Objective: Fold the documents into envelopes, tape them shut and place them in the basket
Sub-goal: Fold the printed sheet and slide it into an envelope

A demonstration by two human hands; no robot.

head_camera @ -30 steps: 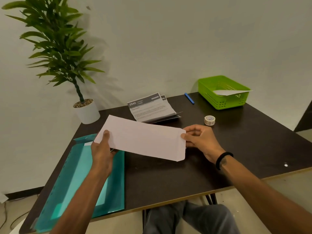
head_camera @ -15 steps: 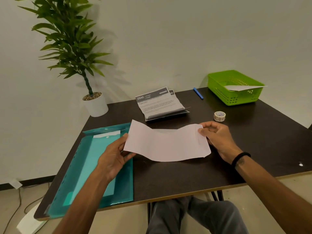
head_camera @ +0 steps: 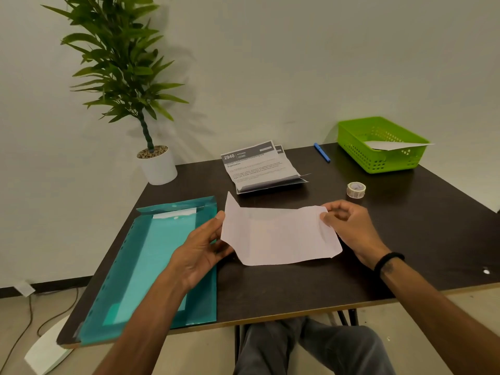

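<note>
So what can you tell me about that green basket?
The basket is bright green, looks like plastic, and is rectangular with rows of little holes in its walls. It sits upright at the table's far right corner, near the wall. One white envelope already lies inside, tilted, with a corner poking out over the right rim. No hand touches it. A blue pen lies on the table to its left, apart from it.

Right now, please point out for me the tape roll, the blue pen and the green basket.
tape roll (head_camera: 356, 189), head view, on its outer side wall.
blue pen (head_camera: 322, 152), head view, on the middle of its barrel.
green basket (head_camera: 378, 161), head view, on its near wall.
</note>
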